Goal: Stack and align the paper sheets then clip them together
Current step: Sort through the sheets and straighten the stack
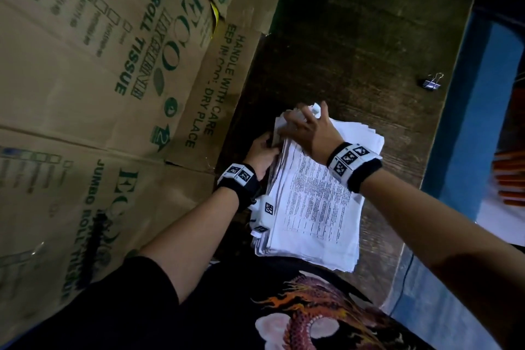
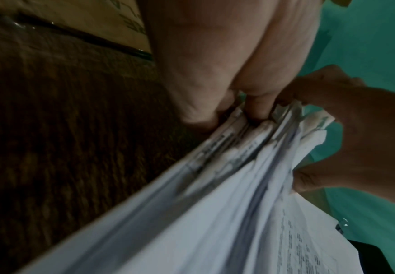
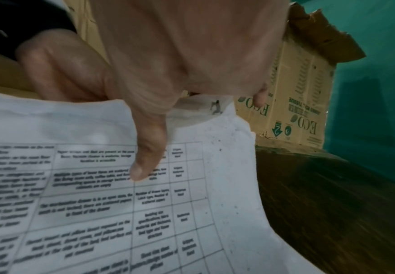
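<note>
A thick stack of white printed sheets point(image 1: 315, 207) lies on the dark wooden table point(image 1: 355, 37), its edges uneven. My left hand point(image 1: 262, 150) grips the stack's left edge near the far corner, fingers curled into the sheet edges point(image 2: 227, 166). My right hand point(image 1: 305, 126) holds the far corner from above, its thumb point(image 3: 145, 163) pressed on the top printed sheet point(image 3: 98, 204) and its fingers curled over the far edge. A small black binder clip point(image 1: 432, 83) lies apart at the table's far right, near the edge.
Flattened and standing cardboard boxes point(image 1: 113, 65) line the table's left side, close to my left hand. The table's right edge drops to a blue floor point(image 1: 468, 136). Something orange point(image 1: 511, 176) sits at the far right. A green wall point(image 3: 379, 92) stands behind.
</note>
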A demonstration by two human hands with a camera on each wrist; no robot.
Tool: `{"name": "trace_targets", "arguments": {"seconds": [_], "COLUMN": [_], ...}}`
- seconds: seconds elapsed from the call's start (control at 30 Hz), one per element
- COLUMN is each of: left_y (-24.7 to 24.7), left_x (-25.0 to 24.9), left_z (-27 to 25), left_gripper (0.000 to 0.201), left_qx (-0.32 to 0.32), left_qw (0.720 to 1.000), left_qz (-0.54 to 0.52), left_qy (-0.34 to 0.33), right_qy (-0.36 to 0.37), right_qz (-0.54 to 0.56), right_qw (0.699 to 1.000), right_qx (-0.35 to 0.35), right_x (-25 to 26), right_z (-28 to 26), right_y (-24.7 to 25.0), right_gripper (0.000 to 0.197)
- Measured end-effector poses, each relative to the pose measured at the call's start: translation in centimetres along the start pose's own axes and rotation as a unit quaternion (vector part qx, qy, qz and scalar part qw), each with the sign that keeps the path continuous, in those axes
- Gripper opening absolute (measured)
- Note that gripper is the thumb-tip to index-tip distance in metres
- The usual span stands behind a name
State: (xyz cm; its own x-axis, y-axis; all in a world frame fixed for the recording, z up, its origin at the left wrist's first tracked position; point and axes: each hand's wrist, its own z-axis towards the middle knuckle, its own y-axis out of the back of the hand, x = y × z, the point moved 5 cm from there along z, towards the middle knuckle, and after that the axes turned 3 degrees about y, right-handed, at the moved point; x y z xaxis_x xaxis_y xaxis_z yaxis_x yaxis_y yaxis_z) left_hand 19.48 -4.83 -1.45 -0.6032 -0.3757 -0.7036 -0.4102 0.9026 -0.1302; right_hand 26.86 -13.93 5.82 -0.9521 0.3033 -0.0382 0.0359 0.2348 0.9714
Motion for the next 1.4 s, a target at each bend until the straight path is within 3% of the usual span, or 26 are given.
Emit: {"name": "trace_targets", "arguments": {"seconds": [0.2, 0.3, 0.37, 0.6, 0.73, 0.87, 0.97, 1.03, 1.13, 1.3, 1.4], "left_y": [-0.4, -0.3, -0.2, -0.1, -0.1, -1.1, -1.6, -1.9, -2.0, -1.9, -2.2], "left_x": [-0.1, 0.0, 0.1, 0.6, 1.1, 1.7, 2.3, 2.2, 2.4, 2.8, 3.4], "left_z": [0.1, 0.1, 0.0, -0.2, 0.0, -0.3, -0.4, -0.4, -0.1, -0.3, -0.5], "left_gripper": [0.04, 0.038, 0.037, 0.021, 0.011, 0.029, 0.051, 0.058, 0.052, 0.034, 0.029], "left_qx": [0.012, 0.0, -0.012, -0.037, -0.038, 0.022, 0.053, 0.06, 0.062, 0.03, 0.025], "left_qw": [1.0, 1.0, 1.0, 0.999, 0.999, 1.0, 0.998, 0.998, 0.997, 0.998, 0.998], "left_qz": [-0.004, -0.001, -0.015, -0.029, -0.014, -0.007, -0.002, 0.004, 0.026, 0.038, 0.04], "left_qy": [0.004, -0.003, -0.005, 0.0, 0.009, 0.02, 0.024, 0.028, 0.037, 0.046, 0.038], "right_qy": [-0.005, -0.04, -0.051, -0.061, -0.062, -0.073, -0.064, -0.059, -0.062, -0.116, -0.175], "right_qz": [0.01, 0.018, 0.031, 0.014, -0.014, -0.032, -0.058, -0.058, -0.044, -0.022, -0.028], "right_qw": [1.0, 0.999, 0.998, 0.998, 0.998, 0.996, 0.993, 0.993, 0.994, 0.991, 0.978], "right_qx": [-0.011, 0.012, 0.007, 0.03, 0.019, 0.046, 0.079, 0.085, 0.083, 0.06, 0.112], "right_x": [-0.2, -0.4, -0.5, -0.4, -0.2, -0.2, 0.0, 0.1, -0.2, -1.2, -2.2], "right_z": [-0.4, -0.7, -0.8, -1.7, -2.2, -1.7, -1.7, -2.1, -3.0, -4.3, -5.2], "right_y": [0.5, 0.6, 0.7, 0.4, 0.5, 0.3, -0.2, -0.1, -0.2, 0.2, -0.2], "right_gripper": [0.049, 0.076, 0.08, 0.071, 0.052, 0.034, 0.039, 0.03, 0.024, 0.046, 0.031]}}
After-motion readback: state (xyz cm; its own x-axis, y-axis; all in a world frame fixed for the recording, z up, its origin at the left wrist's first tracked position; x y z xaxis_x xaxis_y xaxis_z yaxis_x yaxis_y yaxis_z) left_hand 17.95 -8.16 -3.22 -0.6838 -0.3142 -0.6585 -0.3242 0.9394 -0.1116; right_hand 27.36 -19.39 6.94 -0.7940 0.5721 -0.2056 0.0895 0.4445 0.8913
